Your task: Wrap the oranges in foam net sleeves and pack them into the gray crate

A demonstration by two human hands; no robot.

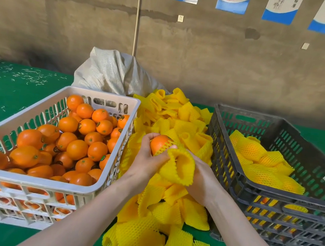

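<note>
My left hand (147,158) grips a bare orange (159,143) above the middle of the table. One end of a yellow foam net sleeve (178,166) lies against that orange, and my right hand (202,175) holds the sleeve from the right. A white crate (26,179) on the left is full of loose oranges (76,144). On the right stands the gray crate (267,200), with several sleeved oranges (263,165) lying in it.
A pile of yellow foam sleeves (166,216) runs between the two crates, from the back down to the near edge. A white woven sack (112,73) stands behind the pile. The table has a green cover (6,90) with scattered scraps at far left.
</note>
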